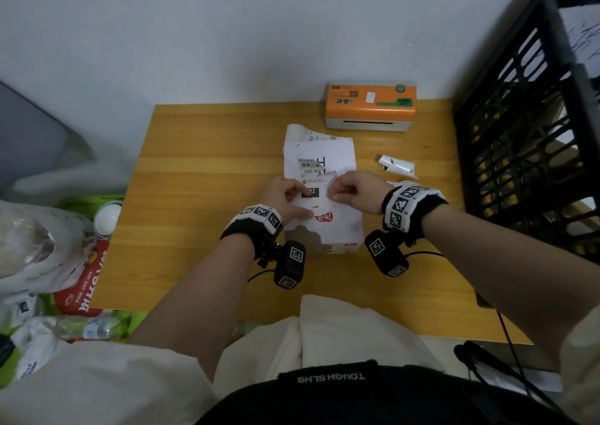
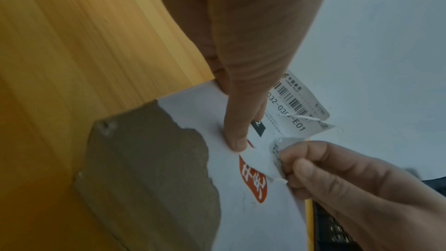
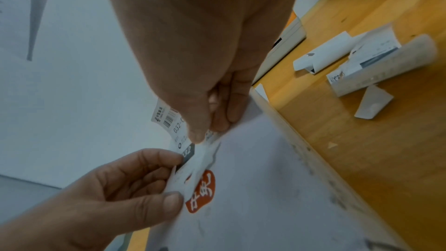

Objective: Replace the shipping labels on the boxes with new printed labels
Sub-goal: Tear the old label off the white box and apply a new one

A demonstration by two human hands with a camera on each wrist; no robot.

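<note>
A white box [image 1: 337, 230] with a red logo lies mid-table on the wooden desk [image 1: 201, 197]. Its old shipping label [image 1: 311, 168], printed with a barcode and "032", is torn and partly peeled up. My left hand [image 1: 300, 197] has curled fingers and pinches the loose label flap [image 3: 193, 169] by its left edge, thumb down on the box [image 2: 193, 112]. My right hand [image 1: 334, 192] pinches the flap's torn right part [image 2: 277, 157] between thumb and forefinger. A brown patch [image 2: 149, 159] of torn surface shows at the box's near left corner.
An orange label printer [image 1: 370, 105] stands at the back edge. Curled label scraps [image 1: 397, 165] lie right of the box. A black crate [image 1: 526, 132] walls off the right side. Curled paper [image 1: 302, 132] sits behind the box. Bags, a bottle and a green bin [image 1: 65, 262] crowd the left floor.
</note>
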